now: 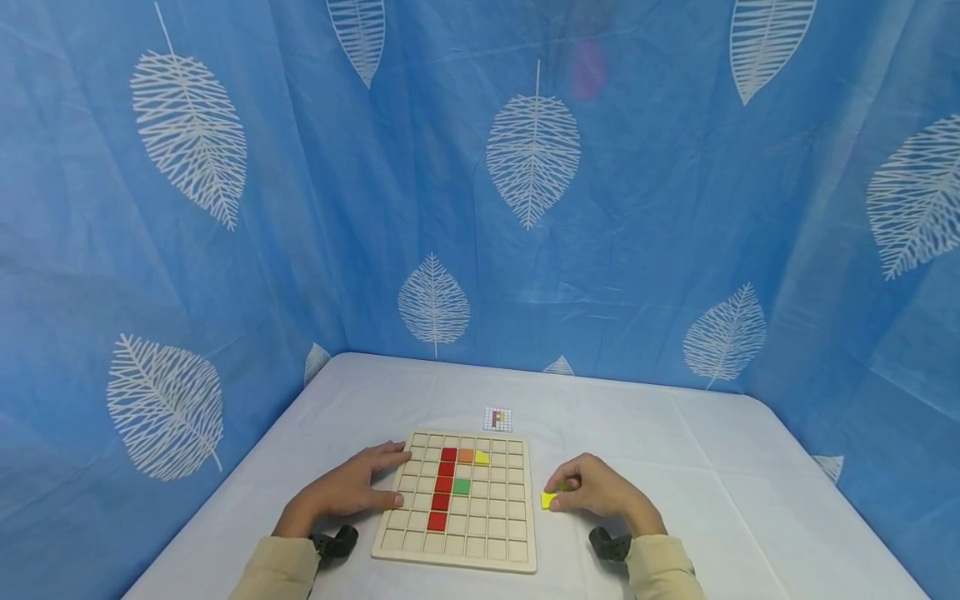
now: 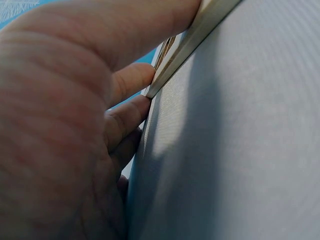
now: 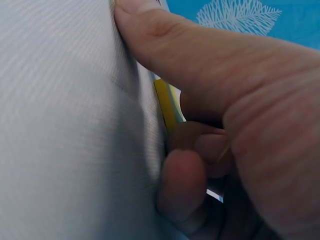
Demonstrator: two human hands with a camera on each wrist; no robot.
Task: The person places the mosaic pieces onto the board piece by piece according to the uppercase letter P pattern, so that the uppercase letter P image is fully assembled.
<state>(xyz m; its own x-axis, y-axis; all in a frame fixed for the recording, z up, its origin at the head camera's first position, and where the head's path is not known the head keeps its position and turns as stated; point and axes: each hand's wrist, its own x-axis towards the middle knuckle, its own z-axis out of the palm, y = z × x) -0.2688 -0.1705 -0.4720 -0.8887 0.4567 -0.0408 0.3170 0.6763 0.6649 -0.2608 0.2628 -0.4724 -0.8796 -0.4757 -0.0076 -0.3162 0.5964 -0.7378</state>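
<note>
A wooden grid board (image 1: 412,542) lies on the table. Several red tiles (image 1: 444,485) form a column in its cells, with an orange tile (image 1: 465,456), a yellow piece (image 1: 482,457) and a green tile (image 1: 461,486) to their right. My left hand (image 1: 352,483) rests against the board's left side, thumb and fingers spread; in the left wrist view its fingertips (image 2: 145,75) touch the board's edge (image 2: 172,65). Right of the board, my right hand (image 1: 596,487) pinches a yellow tile (image 1: 548,500) between thumb and fingers. More yellow (image 3: 167,107) shows behind the thumb, partly hidden.
A small printed card (image 1: 498,419) with a coloured grid pattern lies beyond the board's far edge. A white cloth (image 1: 712,492) covers the table. Blue curtains (image 1: 630,208) with white leaf prints enclose the back and sides.
</note>
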